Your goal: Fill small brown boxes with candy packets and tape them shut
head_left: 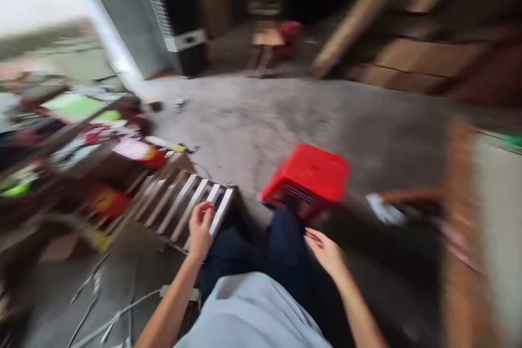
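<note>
My left hand is raised over the edge of a slatted rack with pale bars. Its fingers are loosely bent, and I see nothing held in them. Beside my right thigh, my right hand hangs with fingers half curled and slightly apart; nothing shows in it either. A red plastic stool stands on the floor just ahead of my knees, apart from both hands. Blur hides the finer details of the fingers.
Cluttered goods fill the left side. White cables trail at lower left. A black-and-white upright unit stands by the doorway. Wooden boards lie at the back right. A wood-edged table borders the right, behind grey floor.
</note>
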